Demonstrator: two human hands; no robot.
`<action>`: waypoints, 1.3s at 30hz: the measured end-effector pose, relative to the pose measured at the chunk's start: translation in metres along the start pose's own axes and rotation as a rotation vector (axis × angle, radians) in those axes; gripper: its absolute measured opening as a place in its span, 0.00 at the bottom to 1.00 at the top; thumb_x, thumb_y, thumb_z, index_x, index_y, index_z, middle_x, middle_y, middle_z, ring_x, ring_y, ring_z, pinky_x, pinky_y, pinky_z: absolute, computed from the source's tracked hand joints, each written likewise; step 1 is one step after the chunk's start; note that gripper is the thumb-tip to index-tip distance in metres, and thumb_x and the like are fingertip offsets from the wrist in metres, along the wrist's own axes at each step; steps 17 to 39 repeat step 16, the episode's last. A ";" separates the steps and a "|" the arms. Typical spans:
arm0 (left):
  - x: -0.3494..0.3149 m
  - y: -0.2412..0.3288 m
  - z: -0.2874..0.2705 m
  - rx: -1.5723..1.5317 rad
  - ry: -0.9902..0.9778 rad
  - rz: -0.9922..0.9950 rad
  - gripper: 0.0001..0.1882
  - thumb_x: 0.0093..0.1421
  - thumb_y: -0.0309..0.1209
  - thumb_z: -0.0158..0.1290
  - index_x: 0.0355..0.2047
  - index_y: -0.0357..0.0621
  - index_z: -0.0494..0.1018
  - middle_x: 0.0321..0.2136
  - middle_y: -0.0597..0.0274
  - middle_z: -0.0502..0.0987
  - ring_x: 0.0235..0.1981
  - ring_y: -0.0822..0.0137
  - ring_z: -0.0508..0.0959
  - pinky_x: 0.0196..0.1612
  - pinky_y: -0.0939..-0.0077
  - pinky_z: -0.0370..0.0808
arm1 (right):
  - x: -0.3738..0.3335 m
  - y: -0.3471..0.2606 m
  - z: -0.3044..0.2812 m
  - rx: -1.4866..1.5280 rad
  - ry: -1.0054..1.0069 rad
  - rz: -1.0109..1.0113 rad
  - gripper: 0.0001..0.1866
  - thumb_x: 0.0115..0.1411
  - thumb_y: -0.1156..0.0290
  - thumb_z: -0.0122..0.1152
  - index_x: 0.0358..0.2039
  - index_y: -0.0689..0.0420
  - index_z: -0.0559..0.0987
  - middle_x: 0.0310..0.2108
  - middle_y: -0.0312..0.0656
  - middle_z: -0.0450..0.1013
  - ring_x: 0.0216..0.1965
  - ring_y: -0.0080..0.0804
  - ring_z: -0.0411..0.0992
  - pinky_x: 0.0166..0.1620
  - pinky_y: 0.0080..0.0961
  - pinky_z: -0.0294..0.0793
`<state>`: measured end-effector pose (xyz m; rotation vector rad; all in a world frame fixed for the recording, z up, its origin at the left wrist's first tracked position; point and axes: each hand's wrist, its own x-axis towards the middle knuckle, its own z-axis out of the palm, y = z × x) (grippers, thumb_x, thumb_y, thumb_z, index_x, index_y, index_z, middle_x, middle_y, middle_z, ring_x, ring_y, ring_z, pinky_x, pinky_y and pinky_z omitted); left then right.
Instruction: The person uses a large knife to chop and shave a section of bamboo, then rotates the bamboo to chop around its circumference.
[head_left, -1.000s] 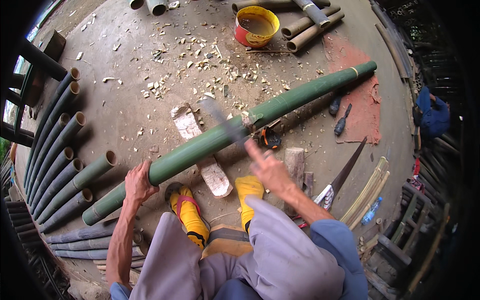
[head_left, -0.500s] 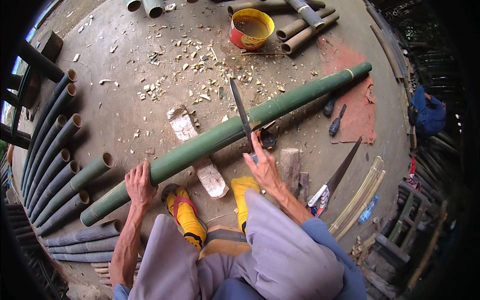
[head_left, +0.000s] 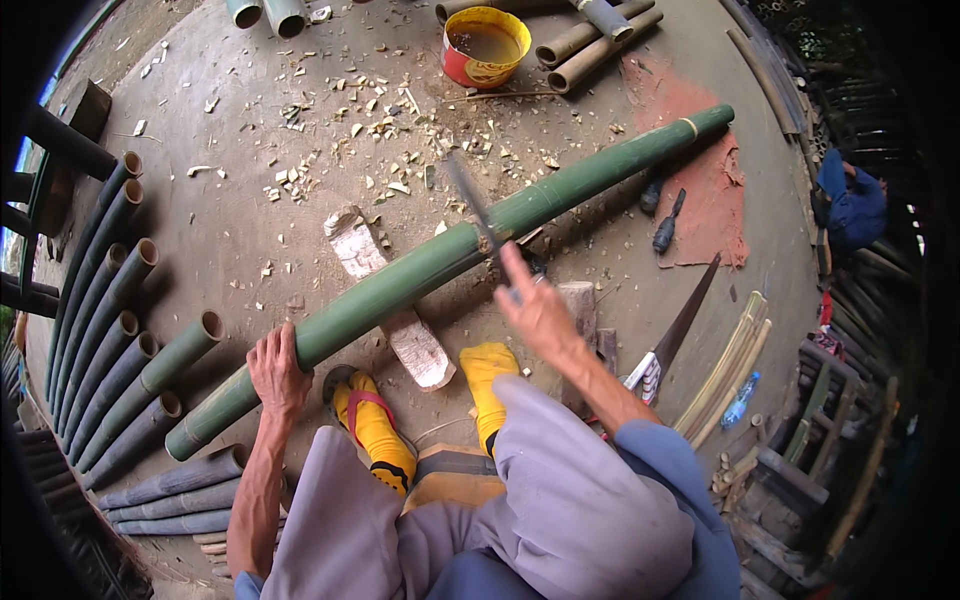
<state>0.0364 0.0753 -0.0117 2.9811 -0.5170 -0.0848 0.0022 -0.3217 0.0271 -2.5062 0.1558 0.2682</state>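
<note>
A long green bamboo pole [head_left: 400, 278] lies slantwise before me, from lower left to upper right. It rests across a pale, hewn wooden block [head_left: 418, 352]. My left hand [head_left: 279, 370] is closed over the pole near its lower-left end. In my right hand [head_left: 545, 318] is a knife, its handle mostly hidden by the fingers. The dark knife blade [head_left: 466, 192] is blurred and lies across the pole at a small cut notch [head_left: 488, 242]. My right index finger stretches along the blade's base.
Several cut bamboo tubes [head_left: 180, 352] lie at the left. Wood chips [head_left: 380, 125] litter the floor around a yellow-and-red bucket [head_left: 485, 48]. On the right are a handsaw [head_left: 685, 310], a dark-handled tool [head_left: 667, 225], split strips [head_left: 728, 375] and a plastic bottle [head_left: 740, 398]. Another person [head_left: 852, 200] sits beyond.
The knife blade has shifted a little at the notch and is now smeared by motion. My right hand has moved slightly rightward; my left hand keeps its hold. The whole view has shifted slightly.
</note>
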 end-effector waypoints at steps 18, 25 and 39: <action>0.044 -0.010 -0.038 -0.327 -0.595 -0.139 0.32 0.31 0.35 0.65 0.43 0.47 0.72 0.36 0.53 0.80 0.38 0.49 0.79 0.43 0.59 0.75 | -0.017 0.002 0.027 0.126 -0.109 -0.069 0.39 0.63 0.57 0.57 0.70 0.49 0.51 0.23 0.57 0.75 0.21 0.45 0.76 0.25 0.34 0.80; 0.044 -0.010 -0.038 -0.327 -0.595 -0.139 0.32 0.31 0.35 0.65 0.43 0.47 0.72 0.36 0.53 0.80 0.38 0.49 0.79 0.43 0.59 0.75 | -0.017 0.002 0.027 0.126 -0.109 -0.069 0.39 0.63 0.57 0.57 0.70 0.49 0.51 0.23 0.57 0.75 0.21 0.45 0.76 0.25 0.34 0.80; 0.044 -0.010 -0.038 -0.327 -0.595 -0.139 0.32 0.31 0.35 0.65 0.43 0.47 0.72 0.36 0.53 0.80 0.38 0.49 0.79 0.43 0.59 0.75 | -0.017 0.002 0.027 0.126 -0.109 -0.069 0.39 0.63 0.57 0.57 0.70 0.49 0.51 0.23 0.57 0.75 0.21 0.45 0.76 0.25 0.34 0.80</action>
